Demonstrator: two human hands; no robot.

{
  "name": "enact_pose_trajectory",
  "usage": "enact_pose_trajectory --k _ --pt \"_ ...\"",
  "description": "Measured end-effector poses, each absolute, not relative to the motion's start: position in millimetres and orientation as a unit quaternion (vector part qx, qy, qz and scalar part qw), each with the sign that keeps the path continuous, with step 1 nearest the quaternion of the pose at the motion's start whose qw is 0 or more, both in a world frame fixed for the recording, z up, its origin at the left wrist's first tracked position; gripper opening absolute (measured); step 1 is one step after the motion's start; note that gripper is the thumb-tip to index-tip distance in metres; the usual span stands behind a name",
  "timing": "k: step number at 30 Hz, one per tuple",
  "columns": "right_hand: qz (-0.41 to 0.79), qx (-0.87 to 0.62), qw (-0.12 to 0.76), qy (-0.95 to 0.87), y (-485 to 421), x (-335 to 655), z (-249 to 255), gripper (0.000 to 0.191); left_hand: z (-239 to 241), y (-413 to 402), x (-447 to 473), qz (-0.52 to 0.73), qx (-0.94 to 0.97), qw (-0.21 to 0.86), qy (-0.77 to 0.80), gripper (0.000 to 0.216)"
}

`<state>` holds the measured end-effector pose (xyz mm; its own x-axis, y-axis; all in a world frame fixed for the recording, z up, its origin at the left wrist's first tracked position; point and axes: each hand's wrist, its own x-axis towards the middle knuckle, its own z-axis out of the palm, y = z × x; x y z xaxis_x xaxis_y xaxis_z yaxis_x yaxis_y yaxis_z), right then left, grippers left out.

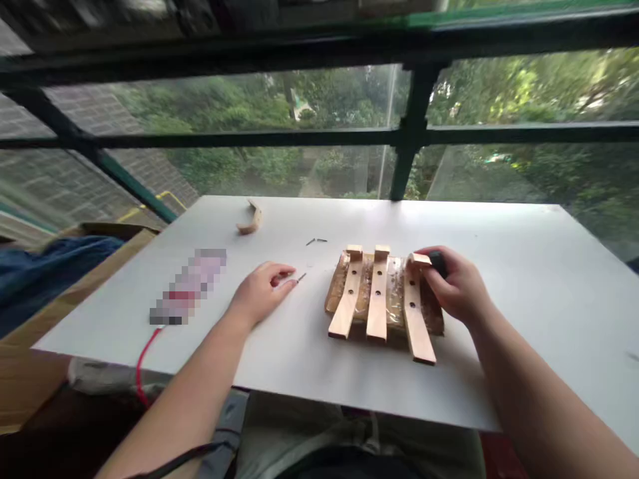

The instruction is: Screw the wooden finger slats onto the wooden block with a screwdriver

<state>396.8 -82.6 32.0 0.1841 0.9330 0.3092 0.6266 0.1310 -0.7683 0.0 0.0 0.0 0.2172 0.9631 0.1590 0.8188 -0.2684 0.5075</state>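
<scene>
L hand point(260, 293): curled at screw point(301, 277), can't tell if pinched. R hand point(464, 286): clasping black obj. point(438, 263) by wood hook point(418, 329). Step: prob. screw pickup; next needs fine pinch.

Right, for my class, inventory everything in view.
Table: one, white, centre
Block: one, brown, right of centre
Wooden strips: three, pale, on block
Curved piece: one, pale, table's far left
Screws: three, grey, two beyond block, one by left hand
Pixelated item: one, pinkish, table's left
Cable: one, red, front-left edge
Box: one, brown, left
Cloth: uncounted, blue, by box
Window frame: one, green, behind table
Trees: uncounted, green, outside
Wall: one, grey, outside left
Dark object: one, black, in right hand
Hands: two, bare, flanking block
Lap: one, greyish, bottom
</scene>
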Motion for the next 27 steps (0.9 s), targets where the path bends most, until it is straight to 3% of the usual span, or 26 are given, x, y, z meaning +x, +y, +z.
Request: enact_pose_trajectory --k 18,27 --pt "0.176 -0.6 0.459 -0.631 -78 397 30 0.021 0 -4 19 0.278 0.738 0.147 0.596 0.027" --pt "0.188 -0.58 0.475 -0.635 -78 395 34 0.018 35 -24 71 0.363 0.757 0.198 0.506 0.025"
